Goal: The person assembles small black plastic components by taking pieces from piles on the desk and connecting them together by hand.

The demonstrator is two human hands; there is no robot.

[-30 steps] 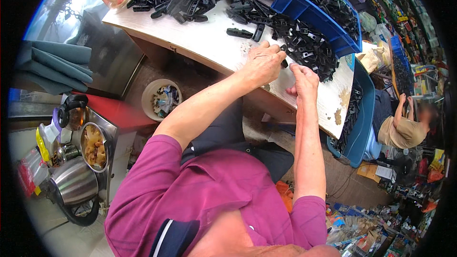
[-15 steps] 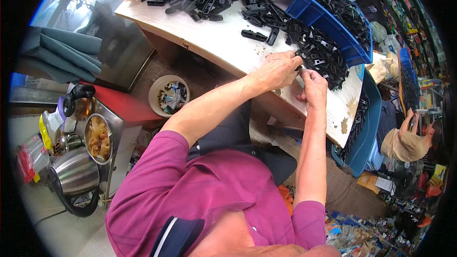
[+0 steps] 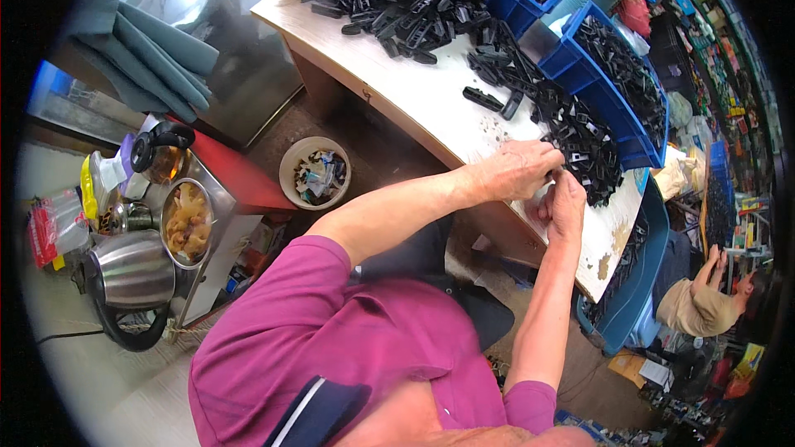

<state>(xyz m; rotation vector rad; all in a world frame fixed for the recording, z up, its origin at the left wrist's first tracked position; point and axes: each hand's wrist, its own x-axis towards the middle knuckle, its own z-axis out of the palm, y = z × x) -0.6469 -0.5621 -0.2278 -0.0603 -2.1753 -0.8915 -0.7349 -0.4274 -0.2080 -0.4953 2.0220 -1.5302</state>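
Over the right part of the white table, my left hand and my right hand meet with fingers closed and fingertips nearly touching. A small dark piece seems to sit between them, mostly covered by the fingers, so its kind cannot be made out. Just beyond my hands spreads a pile of small black plastic parts. Longer black plastic parts are heaped at the far side. Two loose black pieces lie apart, to the left of the near pile.
Blue bins of black parts line the table's far right. A teal tub stands beyond its right edge. Below left are a waste bucket, a steel kettle and a bowl of food. Another person sits far right.
The view has shifted, so the table and bins appear lower and further right. Both hands stay together at the same spot by the pile, fingers still closed.
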